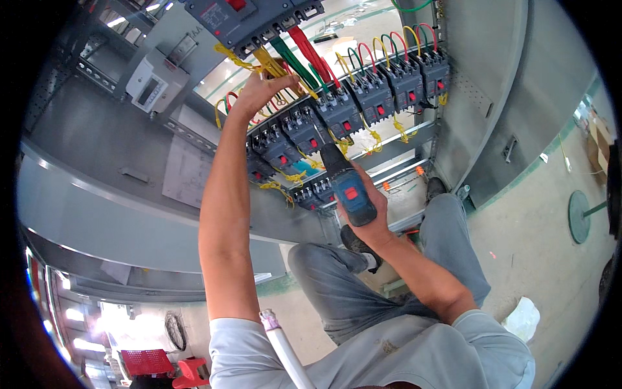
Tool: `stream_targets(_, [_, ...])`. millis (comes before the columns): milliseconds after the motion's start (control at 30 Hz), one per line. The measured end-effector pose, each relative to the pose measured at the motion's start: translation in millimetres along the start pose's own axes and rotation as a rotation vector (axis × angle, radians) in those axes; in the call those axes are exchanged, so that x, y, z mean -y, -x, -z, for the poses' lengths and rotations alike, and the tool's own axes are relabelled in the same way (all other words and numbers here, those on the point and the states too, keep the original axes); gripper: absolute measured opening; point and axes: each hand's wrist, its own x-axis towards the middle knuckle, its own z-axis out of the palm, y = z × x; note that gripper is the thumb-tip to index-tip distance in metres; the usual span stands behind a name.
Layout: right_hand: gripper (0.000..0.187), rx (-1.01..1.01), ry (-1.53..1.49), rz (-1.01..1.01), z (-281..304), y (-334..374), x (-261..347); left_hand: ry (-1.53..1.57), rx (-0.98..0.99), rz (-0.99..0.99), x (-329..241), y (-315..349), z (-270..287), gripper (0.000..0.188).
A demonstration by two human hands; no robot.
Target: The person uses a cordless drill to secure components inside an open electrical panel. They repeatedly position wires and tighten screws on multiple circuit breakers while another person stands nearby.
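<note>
In my right hand (376,211) is a blue and black cordless drill (346,185). Its thin bit points up at a grey circuit breaker (304,131) in the middle of a row of such breakers, each with a red switch. Whether the tip touches a screw is too small to tell. My left hand (259,96) reaches above the row, its fingers around thick yellow wires (272,65) that hang from a larger breaker (249,23) at the top. Some of those fingertips are hidden among the wires. Green wires (291,61) and red wires (306,48) run beside them.
Grey cabinet walls (483,84) enclose the breakers. A white meter (150,87) sits at the left. Tied yellow wires (372,139) dangle below the row, above a lower breaker row (314,193). My bent legs (453,240) are close in front. A cigarette (285,353) juts in from below.
</note>
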Motion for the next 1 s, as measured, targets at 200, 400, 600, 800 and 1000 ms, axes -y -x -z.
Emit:
stream_targets(200, [0.074,-0.021,0.011,0.010,-5,4,-10,-0.075,-0.034,-0.030,-5,11,-15,0.072])
stream_targets(400, [0.073,-0.027,0.056,0.045,-6,3,-9,-0.236,0.066,0.028,-29,13,-10,0.082])
stream_targets(600, [0.073,-0.062,0.091,0.076,-13,6,-7,-0.270,-0.014,-0.087,-10,18,-22,0.081])
stream_targets(800, [0.074,-0.091,0.121,0.085,-18,7,-3,-0.258,-0.024,-0.182,-3,17,-24,0.070])
stream_targets(1000, [0.076,-0.096,0.135,0.103,-21,5,10,-0.343,-0.120,-0.201,-7,23,-30,0.066])
